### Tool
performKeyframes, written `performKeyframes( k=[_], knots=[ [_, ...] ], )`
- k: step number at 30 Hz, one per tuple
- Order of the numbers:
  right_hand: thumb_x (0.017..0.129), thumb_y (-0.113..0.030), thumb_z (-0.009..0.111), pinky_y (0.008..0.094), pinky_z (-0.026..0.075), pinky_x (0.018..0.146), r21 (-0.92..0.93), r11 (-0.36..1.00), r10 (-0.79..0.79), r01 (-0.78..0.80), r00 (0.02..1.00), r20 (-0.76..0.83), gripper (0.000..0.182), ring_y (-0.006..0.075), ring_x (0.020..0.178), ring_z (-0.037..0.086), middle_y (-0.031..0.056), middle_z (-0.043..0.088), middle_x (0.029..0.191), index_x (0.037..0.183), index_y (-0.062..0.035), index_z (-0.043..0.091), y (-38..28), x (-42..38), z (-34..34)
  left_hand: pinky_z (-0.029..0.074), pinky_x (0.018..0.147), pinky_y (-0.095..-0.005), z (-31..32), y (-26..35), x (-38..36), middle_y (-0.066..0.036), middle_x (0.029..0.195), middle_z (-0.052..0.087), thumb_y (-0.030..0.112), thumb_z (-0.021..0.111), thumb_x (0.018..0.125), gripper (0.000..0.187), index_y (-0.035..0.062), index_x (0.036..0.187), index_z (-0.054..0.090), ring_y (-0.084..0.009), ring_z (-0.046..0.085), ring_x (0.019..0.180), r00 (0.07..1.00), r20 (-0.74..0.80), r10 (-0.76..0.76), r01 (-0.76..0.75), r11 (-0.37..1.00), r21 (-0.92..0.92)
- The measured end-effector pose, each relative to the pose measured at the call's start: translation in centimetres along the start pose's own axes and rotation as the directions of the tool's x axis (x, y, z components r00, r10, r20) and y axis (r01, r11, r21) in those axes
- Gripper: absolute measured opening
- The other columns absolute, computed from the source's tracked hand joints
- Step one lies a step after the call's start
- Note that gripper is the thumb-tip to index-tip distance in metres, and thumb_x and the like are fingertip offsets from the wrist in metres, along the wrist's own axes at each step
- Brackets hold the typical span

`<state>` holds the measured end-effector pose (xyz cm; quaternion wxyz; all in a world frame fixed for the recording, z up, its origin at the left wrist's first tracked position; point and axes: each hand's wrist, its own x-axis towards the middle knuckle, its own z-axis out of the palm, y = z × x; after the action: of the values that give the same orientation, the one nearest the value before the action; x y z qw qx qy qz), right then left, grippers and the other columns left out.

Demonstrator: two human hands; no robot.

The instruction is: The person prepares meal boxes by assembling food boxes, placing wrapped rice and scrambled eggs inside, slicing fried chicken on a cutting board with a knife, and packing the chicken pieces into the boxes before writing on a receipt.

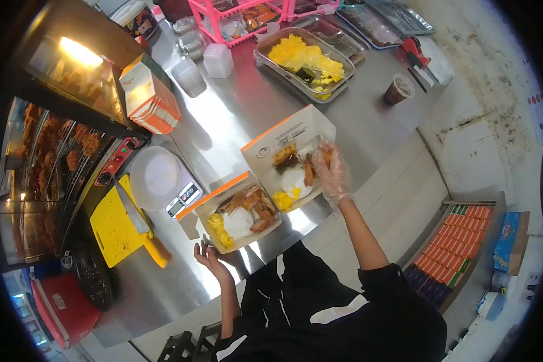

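Two open cardboard meal boxes sit side by side at the counter's near edge. The left box (250, 240) holds white rice, yellow scrambled egg and browned chicken pieces. In the right box (312, 125), with its lid raised, are rice (293, 179), egg (282, 200) and chicken (285, 156). My right hand (333, 172), in a clear plastic glove, is over the right box's right side, its fingers closed around an orange-brown piece of chicken (326, 158), partly hidden by the glove. My left hand (210, 259) is bare, palm up with fingers apart, just below the left box's near-left corner.
A kitchen scale (183, 196) with a white plate stands left, near a knife (133, 208) on a yellow cutting board (111, 232). Stacked folded cartons (151, 102) stand beside the lit food warmer (72, 78). Behind are an egg tray (344, 75), a sauce cup (398, 89) and pink baskets (214, 27).
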<state>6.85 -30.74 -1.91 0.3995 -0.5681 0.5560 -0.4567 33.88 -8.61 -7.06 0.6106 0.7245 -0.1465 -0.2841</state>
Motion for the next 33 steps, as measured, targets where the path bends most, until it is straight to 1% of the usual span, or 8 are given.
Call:
performKeyframes(
  k=[7, 9, 12, 15, 19, 21, 30, 33],
  knots=[
    [0.086, -0.015, 0.047, 0.0332, 0.031, 0.101, 0.421, 0.861, 0.124, -0.285, 0.921, 0.370, 0.042, 0.0198, 0.119, 0.042, 0.0103, 0.047, 0.122, 0.126, -0.0074, 0.038, -2.5, 2.5, -5.1, 0.029, 0.099, -0.0331, 1.3, 0.7, -0.4, -0.017, 0.130, 0.034, 0.027, 0.041, 0.093, 0.045, 0.0056, 0.131, 0.027, -0.0221, 0.036, 0.119, 0.996, -0.057, -0.064, 0.064, 0.998, -0.012],
    [0.085, -0.013, 0.048, 0.0333, 0.030, 0.102, -0.215, 0.937, 0.335, -0.275, 0.884, 0.326, 0.042, 0.0200, 0.120, 0.041, 0.0097, 0.046, 0.125, 0.126, -0.0081, 0.042, -3.8, 2.1, -4.8, 0.032, 0.098, -0.0336, 1.2, 0.0, -0.3, -0.010, 0.127, 0.039, 0.031, 0.046, 0.091, 0.045, 0.0061, 0.126, 0.033, -0.0202, 0.040, 0.118, 0.997, -0.063, -0.033, 0.032, 0.999, -0.019],
    [0.084, -0.013, 0.049, 0.0335, 0.034, 0.098, 0.143, 0.983, 0.075, -0.118, 0.958, 0.277, 0.041, 0.0198, 0.117, 0.045, 0.0077, 0.049, 0.122, 0.125, -0.0089, 0.044, -1.7, 1.4, -5.5, 0.031, 0.100, -0.0343, 1.6, 0.4, -0.3, -0.014, 0.130, 0.036, 0.028, 0.037, 0.095, 0.043, 0.0043, 0.129, 0.031, -0.0216, 0.036, 0.122, 0.999, -0.030, -0.027, 0.027, 0.999, 0.024],
    [0.085, -0.002, 0.048, 0.0301, 0.038, 0.094, 0.348, 0.914, 0.214, -0.210, 0.976, 0.027, 0.032, 0.0151, 0.108, 0.051, 0.0034, 0.053, 0.118, 0.117, -0.0057, 0.051, -2.2, 1.2, -7.1, 0.035, 0.097, -0.0346, 1.8, 0.5, -0.3, -0.013, 0.128, 0.041, 0.031, 0.035, 0.095, 0.044, 0.0028, 0.129, 0.035, -0.0217, 0.041, 0.119, 1.000, 0.013, -0.013, 0.012, 1.000, 0.009],
    [0.083, -0.004, 0.052, 0.0334, 0.043, 0.086, 0.027, 0.925, 0.378, -0.379, 0.925, 0.039, 0.028, 0.0190, 0.099, 0.056, 0.0055, 0.056, 0.114, 0.111, -0.0070, 0.055, -2.4, -0.1, -7.3, 0.039, 0.094, -0.0334, 2.0, 0.7, -0.7, -0.012, 0.123, 0.046, 0.035, 0.033, 0.095, 0.046, 0.0019, 0.128, 0.038, -0.0213, 0.047, 0.113, 0.990, 0.140, -0.030, 0.037, 0.998, -0.047],
    [0.082, -0.011, 0.053, 0.0367, 0.044, 0.082, -0.573, 0.806, 0.022, 0.150, 0.959, 0.283, 0.026, 0.0251, 0.093, 0.057, 0.0105, 0.056, 0.108, 0.107, -0.0086, 0.057, -2.5, -0.9, -6.1, 0.041, 0.091, -0.0326, 2.0, 0.3, -0.7, -0.012, 0.120, 0.049, 0.036, 0.033, 0.095, 0.048, 0.0006, 0.127, 0.038, -0.0212, 0.051, 0.109, 0.991, 0.137, 0.004, 0.004, 0.998, -0.061],
    [0.076, -0.011, 0.058, 0.0382, 0.046, 0.077, -0.586, 0.806, -0.033, 0.087, 0.994, 0.103, 0.023, 0.0293, 0.086, 0.056, 0.0137, 0.057, 0.091, 0.099, -0.0065, 0.061, -7.0, -2.0, -0.7, 0.037, 0.093, -0.0308, 1.7, -0.5, -0.8, -0.013, 0.119, 0.049, 0.034, 0.029, 0.097, 0.048, -0.0036, 0.125, 0.039, -0.0198, 0.049, 0.108, 0.982, 0.161, 0.099, -0.112, 0.991, 0.073],
    [0.076, -0.008, 0.057, 0.0385, 0.047, 0.071, -0.366, 0.846, -0.185, 0.387, 0.858, 0.480, 0.025, 0.0309, 0.079, 0.056, 0.0150, 0.055, 0.084, 0.100, -0.0023, 0.055, -6.0, -5.6, 2.8, 0.036, 0.093, -0.0298, 2.0, 0.3, -1.2, -0.013, 0.117, 0.050, 0.031, 0.030, 0.097, 0.045, -0.0046, 0.122, 0.042, -0.0190, 0.048, 0.106, 0.971, 0.161, 0.177, -0.206, 0.961, 0.182]
  ],
)
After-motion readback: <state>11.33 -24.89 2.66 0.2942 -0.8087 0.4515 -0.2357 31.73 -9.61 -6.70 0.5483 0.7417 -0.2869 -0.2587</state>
